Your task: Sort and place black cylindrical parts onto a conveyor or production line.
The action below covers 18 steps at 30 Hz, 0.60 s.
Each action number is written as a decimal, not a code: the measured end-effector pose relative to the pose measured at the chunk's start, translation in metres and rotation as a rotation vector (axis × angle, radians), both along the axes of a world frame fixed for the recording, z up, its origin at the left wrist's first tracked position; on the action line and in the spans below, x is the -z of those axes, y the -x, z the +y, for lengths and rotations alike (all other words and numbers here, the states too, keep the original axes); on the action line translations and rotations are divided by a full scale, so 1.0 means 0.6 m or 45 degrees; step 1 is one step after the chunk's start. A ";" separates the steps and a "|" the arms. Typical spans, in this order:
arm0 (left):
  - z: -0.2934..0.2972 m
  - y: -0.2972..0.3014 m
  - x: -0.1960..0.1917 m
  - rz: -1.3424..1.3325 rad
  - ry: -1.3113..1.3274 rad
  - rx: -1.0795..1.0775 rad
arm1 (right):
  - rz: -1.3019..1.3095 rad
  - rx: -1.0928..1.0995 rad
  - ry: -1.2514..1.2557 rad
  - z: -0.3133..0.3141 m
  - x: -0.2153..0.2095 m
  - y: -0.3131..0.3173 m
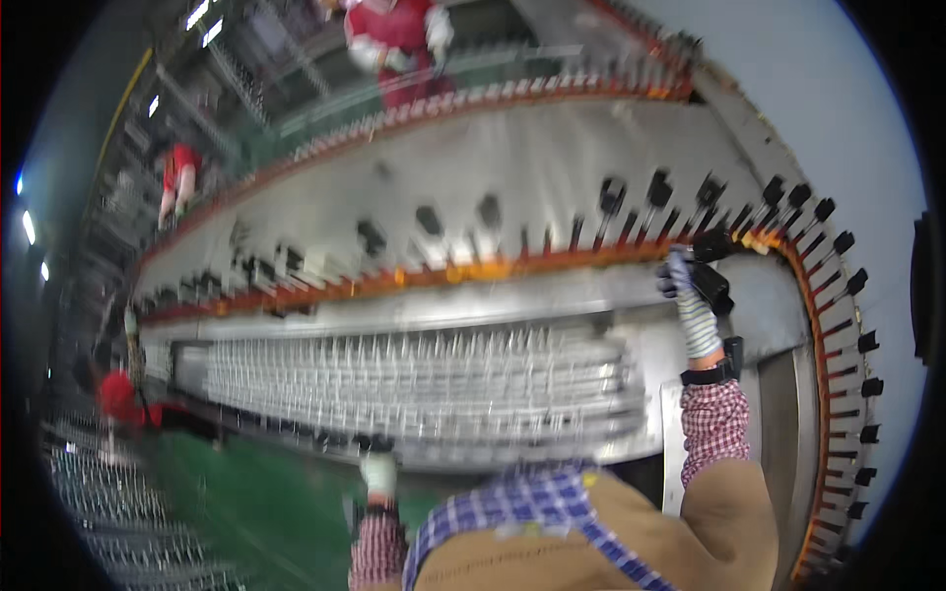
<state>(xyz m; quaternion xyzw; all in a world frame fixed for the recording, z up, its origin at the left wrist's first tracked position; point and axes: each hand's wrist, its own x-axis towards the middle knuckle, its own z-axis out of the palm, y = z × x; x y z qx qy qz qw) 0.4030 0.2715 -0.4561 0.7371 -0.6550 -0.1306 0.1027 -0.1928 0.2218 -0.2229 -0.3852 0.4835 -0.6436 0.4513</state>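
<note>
My right hand (682, 286), in a striped glove, reaches to the orange-edged conveyor track. Its fingers are curled against a black part (711, 288); another black piece (711, 244) sits just beyond, at the track. My left hand (378, 475), in a pale glove, is low by the near edge of the metal tray. A small black part (373, 443) shows at its fingertips, which are closed and somewhat blurred. Between my hands lies a long tray (645, 433) with rows of upright metal pins. Black parts (659, 187) stand on holders along the track.
The track (823, 394) curves round the right side, carrying more black-topped holders. A wide metal surface (473, 148) lies beyond it. Across the line stands a person in red (399, 39); others in red are at the left. Racks (128, 502) stand at the lower left over green floor (246, 502).
</note>
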 end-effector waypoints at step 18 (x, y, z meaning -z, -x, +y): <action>0.021 0.049 -0.110 1.082 -0.243 0.056 | 0.123 -0.199 -0.412 0.260 0.189 -0.611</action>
